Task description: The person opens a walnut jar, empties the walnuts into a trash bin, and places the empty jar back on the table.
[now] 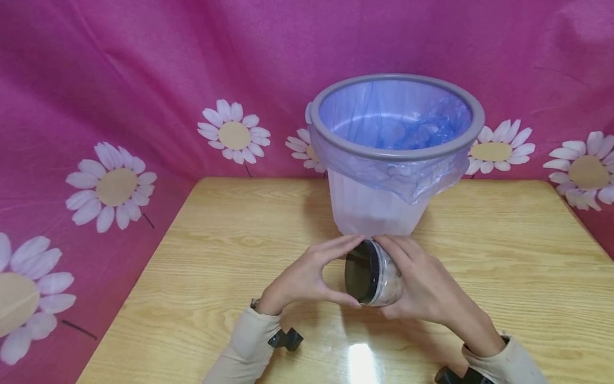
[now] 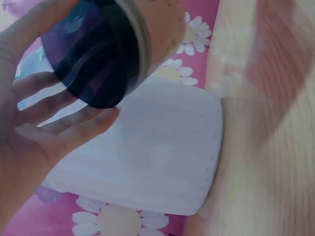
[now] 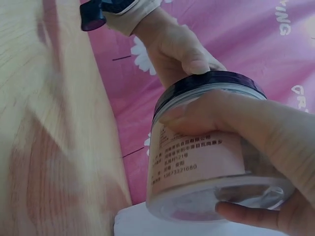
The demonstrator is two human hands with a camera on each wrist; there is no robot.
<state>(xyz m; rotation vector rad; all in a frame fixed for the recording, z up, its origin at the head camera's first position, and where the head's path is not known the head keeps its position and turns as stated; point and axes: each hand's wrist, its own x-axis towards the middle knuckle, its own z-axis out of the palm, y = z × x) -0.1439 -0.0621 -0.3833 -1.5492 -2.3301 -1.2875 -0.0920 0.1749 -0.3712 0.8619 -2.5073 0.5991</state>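
**Jar held sideways between both hands, low centre of the head view**

A clear jar (image 1: 381, 273) with a black lid (image 1: 357, 271) lies on its side just above the worktop (image 1: 230, 250), in front of the foot of a white bin (image 1: 374, 210). The right hand (image 1: 424, 285) wraps the jar's clear body, its grip closed around it: in the right wrist view the thumb crosses the printed label (image 3: 197, 162) and a fingertip curls under the base. The left hand (image 1: 307, 277) has its grip on the lid, thumb and fingers pinching its rim from the left of the frame.

The label's text is too small to read. The jar's contents show only as a pale blur. The left wrist view is soft, with the lid filling its upper left. The bin, lined with a blue bag (image 1: 398, 128), hides part of the pink daisy backdrop (image 1: 144, 80). Both sleeves are cut off by the bottom edge.
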